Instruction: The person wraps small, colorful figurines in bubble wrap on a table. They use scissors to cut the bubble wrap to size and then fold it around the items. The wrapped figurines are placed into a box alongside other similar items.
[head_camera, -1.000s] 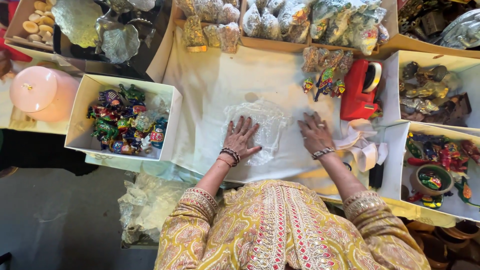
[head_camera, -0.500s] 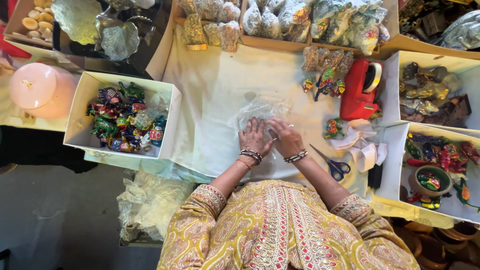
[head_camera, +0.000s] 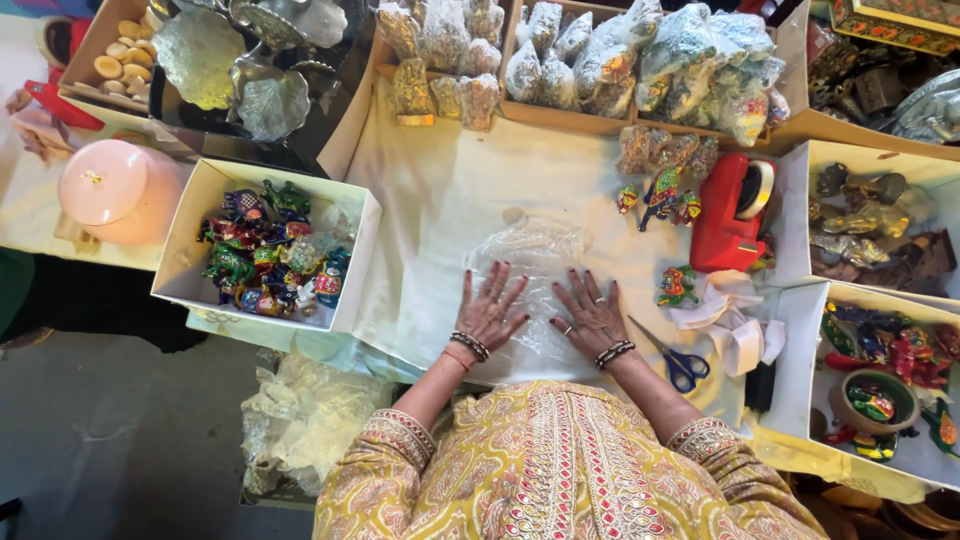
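Both hands lie flat on a sheet of clear plastic wrap (head_camera: 530, 270), which is spread on the white cloth (head_camera: 450, 200) covering the bench. The left hand (head_camera: 492, 312) presses on the near left part of the wrap, its fingers (head_camera: 497, 283) spread wide and pointing away from the body. The right hand (head_camera: 590, 315) rests just beside it on the near right part of the wrap, fingers splayed in the same way, rings showing on them. Neither hand grips anything; the palms are down on the film. Beaded bracelets sit at both wrists.

Right of the wrap, a pair of blue-handled scissors (head_camera: 677, 358) lies on the cloth, near the right forearm. Beyond the scissors stands a red tape dispenser (head_camera: 728, 212), with a small painted figurine (head_camera: 676, 287) between it and the wrap. Crumpled white paper strips (head_camera: 735, 320) lie just right of the scissors. Left of the wrap, a white box (head_camera: 190, 220) holds a heap of colourful painted figurines (head_camera: 265, 260). Further left of that box stands a pink round container (head_camera: 105, 190). At the far side of the wrap, cardboard trays hold plastic-wrapped items (head_camera: 640, 60).
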